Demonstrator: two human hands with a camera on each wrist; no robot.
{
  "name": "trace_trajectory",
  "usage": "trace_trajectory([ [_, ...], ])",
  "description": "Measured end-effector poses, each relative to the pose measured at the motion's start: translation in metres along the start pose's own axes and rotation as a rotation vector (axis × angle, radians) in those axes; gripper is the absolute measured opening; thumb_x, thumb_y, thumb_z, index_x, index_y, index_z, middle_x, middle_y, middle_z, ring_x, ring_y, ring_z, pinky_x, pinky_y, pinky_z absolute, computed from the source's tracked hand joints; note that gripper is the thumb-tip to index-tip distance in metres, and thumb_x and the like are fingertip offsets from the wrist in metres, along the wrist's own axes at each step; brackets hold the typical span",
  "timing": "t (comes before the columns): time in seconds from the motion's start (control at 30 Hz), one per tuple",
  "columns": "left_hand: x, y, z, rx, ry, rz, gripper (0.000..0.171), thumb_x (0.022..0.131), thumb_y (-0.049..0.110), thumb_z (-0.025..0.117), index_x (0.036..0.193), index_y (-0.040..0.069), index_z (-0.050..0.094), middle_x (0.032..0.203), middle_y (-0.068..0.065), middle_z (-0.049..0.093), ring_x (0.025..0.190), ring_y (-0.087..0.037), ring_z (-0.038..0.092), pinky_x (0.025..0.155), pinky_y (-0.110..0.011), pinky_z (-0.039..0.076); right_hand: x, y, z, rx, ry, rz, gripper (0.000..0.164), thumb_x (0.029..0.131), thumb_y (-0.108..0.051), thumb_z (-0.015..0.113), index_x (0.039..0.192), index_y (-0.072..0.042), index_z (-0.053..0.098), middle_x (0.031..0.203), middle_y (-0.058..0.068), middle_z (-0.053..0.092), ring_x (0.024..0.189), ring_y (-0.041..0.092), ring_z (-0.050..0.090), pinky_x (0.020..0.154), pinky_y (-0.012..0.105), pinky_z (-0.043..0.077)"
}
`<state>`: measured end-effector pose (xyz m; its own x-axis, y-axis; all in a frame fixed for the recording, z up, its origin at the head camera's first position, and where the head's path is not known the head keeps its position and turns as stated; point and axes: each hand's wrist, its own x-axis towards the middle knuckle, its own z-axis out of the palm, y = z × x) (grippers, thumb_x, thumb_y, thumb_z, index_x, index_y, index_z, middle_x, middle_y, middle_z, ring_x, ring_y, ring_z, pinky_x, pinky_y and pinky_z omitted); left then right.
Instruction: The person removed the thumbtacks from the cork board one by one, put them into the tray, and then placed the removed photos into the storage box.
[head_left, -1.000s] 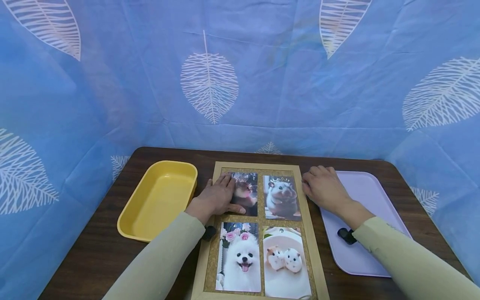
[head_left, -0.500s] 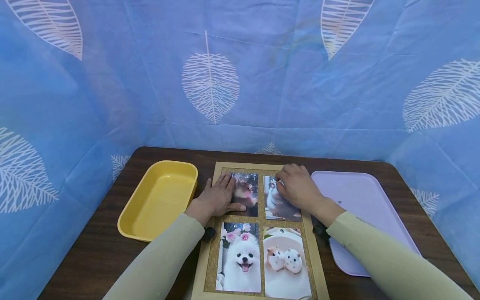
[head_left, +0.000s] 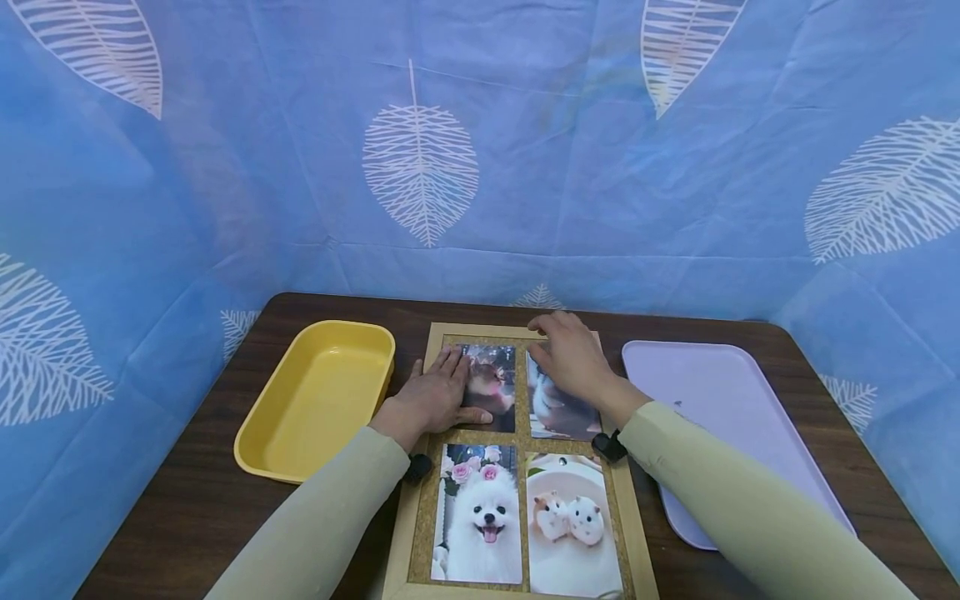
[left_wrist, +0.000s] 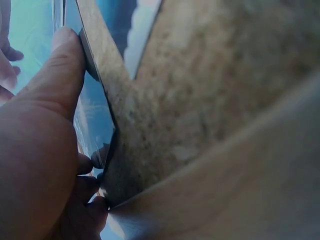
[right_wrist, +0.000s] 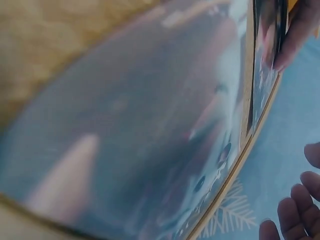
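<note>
Soft, even brightness fills the head view, with a pale sheen inside the yellow tray (head_left: pixel 307 408); both wrist views look hazier, the nearby cork (left_wrist: pixel 205 90) and wooden frame (left_wrist: pixel 250 185) out of focus in the left one, while pale reflections (pinkish in places) wash over the glossy photo (right_wrist: pixel 140 120) in the right

The person wears long, pale yellow-green sleeves, the left sleeve (head_left: pixel 318 508) ending just behind the bare left hand (head_left: pixel 435 396) and the right sleeve (head_left: pixel 742 487) just behind the bare right hand (head_left: pixel 576 358), with a small black left device (head_left: pixel 417 467) and similar right device (head_left: pixel 608 447) at the wrists, thumb side.
</note>
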<state>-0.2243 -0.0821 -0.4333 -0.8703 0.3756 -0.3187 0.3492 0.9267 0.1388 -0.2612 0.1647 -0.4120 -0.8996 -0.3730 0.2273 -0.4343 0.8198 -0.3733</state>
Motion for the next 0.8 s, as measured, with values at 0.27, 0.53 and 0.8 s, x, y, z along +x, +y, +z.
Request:
trace_trajectory([
  [0.27, 0.002, 0.001, 0.001, -0.002, -0.019, 0.0, 0.108, 0.095, 0.079, 0.048, 0.171, 0.01, 0.012, 0.179, -0.01, 0.005, 0.166, -0.029, 0.003, 0.13, -0.062, 0.015, 0.023, -0.004, 0.015, 0.028, -0.143, 0.063, 0.044, 0.104, -0.025, 0.068, 0.141, -0.004, 0.063, 0.137, 0.017, 0.062, 0.131, 0.04, 0.054, 0.112, 0.061, 0.042],
  [0.53, 0.004, 0.003, 0.003, 0.014, -0.024, -0.002, 0.107, 0.096, 0.08, 0.045, 0.171, 0.012, 0.012, 0.179, -0.01, 0.005, 0.166, -0.028, 0.004, 0.13, -0.062, 0.016, 0.03, -0.002, 0.029, -0.05, -0.228, 0.066, 0.053, 0.1, -0.033, 0.075, 0.144, -0.007, 0.061, 0.135, 0.013, 0.062, 0.129, 0.037, 0.054, 0.109, 0.062, 0.043],
  [0.8, 0.003, 0.002, 0.002, 0.041, -0.022, -0.019, 0.107, 0.095, 0.082, 0.044, 0.171, 0.013, 0.012, 0.179, -0.009, 0.005, 0.166, -0.028, 0.004, 0.128, -0.065, 0.017, 0.033, -0.003, 0.035, -0.068, -0.268, 0.058, 0.057, 0.1, -0.037, 0.074, 0.146, -0.006, 0.059, 0.136, 0.014, 0.061, 0.127, 0.036, 0.054, 0.109, 0.058, 0.044],
])
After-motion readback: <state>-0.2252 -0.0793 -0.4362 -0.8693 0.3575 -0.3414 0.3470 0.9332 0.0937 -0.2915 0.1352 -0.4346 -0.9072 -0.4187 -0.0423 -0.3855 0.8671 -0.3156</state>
